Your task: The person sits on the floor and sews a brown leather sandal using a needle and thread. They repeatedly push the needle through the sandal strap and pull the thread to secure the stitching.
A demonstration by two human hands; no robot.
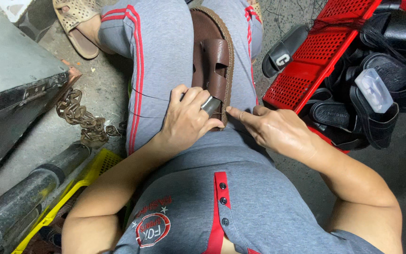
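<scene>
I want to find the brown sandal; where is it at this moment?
In the head view, the brown sandal lies between the person's knees, top centre; the left hand and right hand touch its near end.

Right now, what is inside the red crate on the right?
The red crate holds black sandals, one bearing a clear plastic piece. Whatever lies beneath them is covered.

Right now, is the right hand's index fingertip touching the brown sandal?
Touching. In the head view the right hand stretches its index fingertip against the near edge of the brown sandal, with no gap visible between them.
</scene>
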